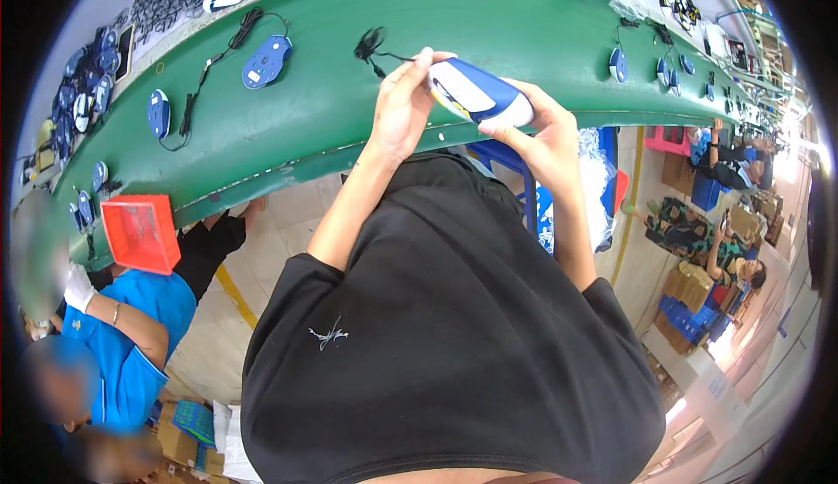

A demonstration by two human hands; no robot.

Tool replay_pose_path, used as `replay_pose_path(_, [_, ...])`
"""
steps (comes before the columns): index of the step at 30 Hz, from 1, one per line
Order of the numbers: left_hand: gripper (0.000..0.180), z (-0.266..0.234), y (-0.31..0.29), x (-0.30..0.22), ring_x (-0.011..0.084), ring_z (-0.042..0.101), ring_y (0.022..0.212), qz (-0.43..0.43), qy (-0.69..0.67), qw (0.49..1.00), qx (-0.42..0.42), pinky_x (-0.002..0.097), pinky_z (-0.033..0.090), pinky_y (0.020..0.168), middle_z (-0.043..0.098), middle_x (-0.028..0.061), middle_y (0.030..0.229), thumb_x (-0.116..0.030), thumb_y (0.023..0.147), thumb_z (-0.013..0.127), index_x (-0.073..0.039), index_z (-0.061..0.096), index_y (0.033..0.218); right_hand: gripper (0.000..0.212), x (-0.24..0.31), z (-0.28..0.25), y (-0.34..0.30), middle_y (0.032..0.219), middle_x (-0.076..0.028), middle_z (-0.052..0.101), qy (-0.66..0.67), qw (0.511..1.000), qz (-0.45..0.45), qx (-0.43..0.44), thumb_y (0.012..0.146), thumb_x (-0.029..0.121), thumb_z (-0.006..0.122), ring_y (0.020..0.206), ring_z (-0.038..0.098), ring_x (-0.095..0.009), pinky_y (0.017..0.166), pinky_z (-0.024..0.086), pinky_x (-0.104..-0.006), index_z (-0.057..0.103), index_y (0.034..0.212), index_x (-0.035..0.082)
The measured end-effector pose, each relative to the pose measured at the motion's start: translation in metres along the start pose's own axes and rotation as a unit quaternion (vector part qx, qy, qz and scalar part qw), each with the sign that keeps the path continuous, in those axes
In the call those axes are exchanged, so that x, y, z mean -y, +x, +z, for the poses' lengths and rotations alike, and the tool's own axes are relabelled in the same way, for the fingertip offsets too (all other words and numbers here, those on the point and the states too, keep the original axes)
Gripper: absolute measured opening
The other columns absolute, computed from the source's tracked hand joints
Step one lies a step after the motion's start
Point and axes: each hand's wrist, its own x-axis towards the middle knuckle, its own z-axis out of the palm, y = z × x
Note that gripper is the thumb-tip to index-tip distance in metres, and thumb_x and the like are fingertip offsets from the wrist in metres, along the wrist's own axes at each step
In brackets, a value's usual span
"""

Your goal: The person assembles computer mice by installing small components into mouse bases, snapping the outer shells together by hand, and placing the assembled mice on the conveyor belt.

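Note:
Over the near edge of the green bench I hold a blue and white computer mouse [476,89] with a yellow stripe along its side. My left hand [400,109] pinches its cable end between thumb and fingers. The opposite, rounded white end is gripped by my right hand [546,135], thumb on the near side and fingers beyond. A bundled black cable [371,43] lies on the green surface just past my left hand, its lead running back toward the mouse.
Other corded mice lie along the green bench [323,109]: a blue one [267,61] and another [159,115] to the left, more [618,65] to the right. A red bin [141,233] sits near a co-worker in blue [148,318]. A blue stool [515,165] stands below my right hand.

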Motion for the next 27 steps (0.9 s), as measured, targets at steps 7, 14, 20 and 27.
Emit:
replay_pose_path(7, [0.026,-0.006,0.021,0.013,0.0146,0.061,0.083,-0.085,0.097,0.989,-0.075,0.0286,0.048,0.076,0.067,0.0047,0.094,-0.028,0.096,0.055,-0.004,0.064,0.101,0.028,-0.075,0.002,0.018,0.093,-0.008,0.069,0.432,0.865,0.255,0.011,0.086,0.019,0.066,0.08,0.067,-0.014,0.071,0.056,-0.0282,0.064,0.102,-0.003])
replay_pose_path(14, [0.035,-0.009,0.036,0.004,0.0194,0.067,0.081,-0.155,0.188,0.968,-0.061,0.0297,0.051,0.078,0.07,0.0176,0.096,-0.026,0.094,0.054,0.005,0.064,0.105,0.037,-0.092,-0.042,0.046,0.105,-0.012,0.068,0.422,0.867,0.262,-0.049,0.093,0.024,0.056,0.09,0.068,-0.018,0.075,0.058,-0.0306,0.058,0.116,-0.005])
replay_pose_path(20, [0.032,-0.034,0.036,-0.005,0.0222,0.067,0.085,-0.149,0.224,0.957,-0.112,0.0328,0.05,0.083,0.07,0.0163,0.096,-0.026,0.093,0.056,0.003,0.064,0.106,0.039,-0.086,-0.124,0.113,0.097,-0.013,0.069,-0.368,0.902,0.053,-0.221,0.078,0.025,0.071,0.088,0.067,-0.029,0.077,0.052,-0.0377,0.062,0.111,0.006])
replay_pose_path(27, [0.029,-0.136,0.033,-0.053,0.0223,0.06,0.103,0.149,0.555,0.789,-0.218,0.0349,0.046,0.091,0.064,0.0141,0.113,-0.018,0.092,0.061,0.002,0.061,0.114,0.045,-0.223,-0.13,0.147,0.122,-0.016,0.06,-0.433,0.848,-0.053,-0.301,0.081,0.009,0.065,0.113,0.058,-0.032,0.098,0.046,-0.0412,0.056,0.124,0.006])
